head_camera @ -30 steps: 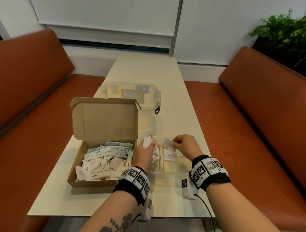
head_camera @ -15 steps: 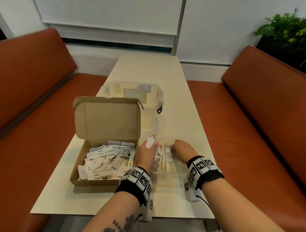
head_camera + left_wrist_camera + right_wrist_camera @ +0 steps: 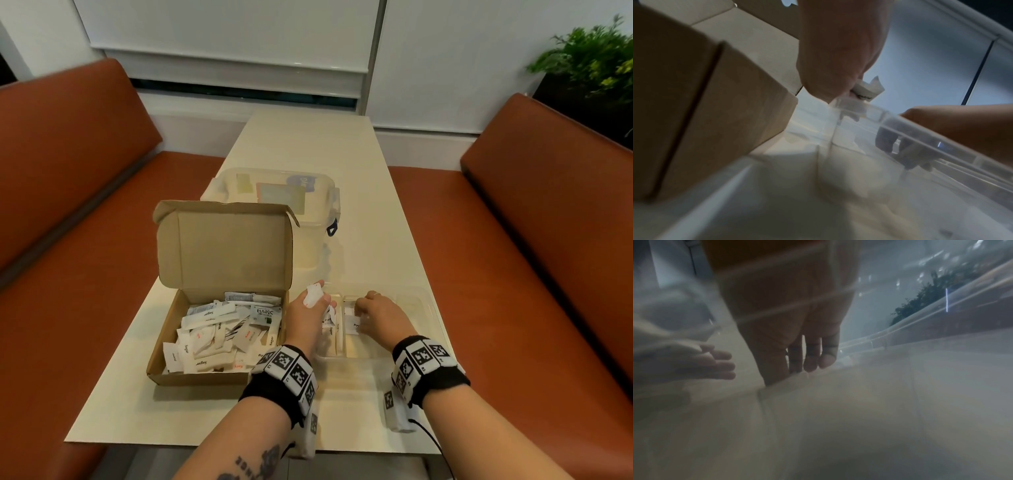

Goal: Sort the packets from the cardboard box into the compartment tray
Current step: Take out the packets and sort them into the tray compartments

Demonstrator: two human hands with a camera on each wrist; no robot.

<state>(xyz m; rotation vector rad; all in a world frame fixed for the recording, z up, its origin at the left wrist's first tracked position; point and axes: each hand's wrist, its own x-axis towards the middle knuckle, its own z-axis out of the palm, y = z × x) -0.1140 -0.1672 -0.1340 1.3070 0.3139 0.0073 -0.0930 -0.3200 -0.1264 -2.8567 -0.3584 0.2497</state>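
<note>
Your left hand [image 3: 305,317] pinches white packets [image 3: 312,295] in curled fingers [image 3: 830,76], just above the tray [image 3: 423,301] edge. Your right hand [image 3: 380,315] reaches into a middle compartment; its fingers [image 3: 812,360] point down together onto a packet there, though whether they grip it you cannot tell. The open box [image 3: 219,260] of packets sits on the bench [image 3: 308,144], just left of your left fingers.
</note>
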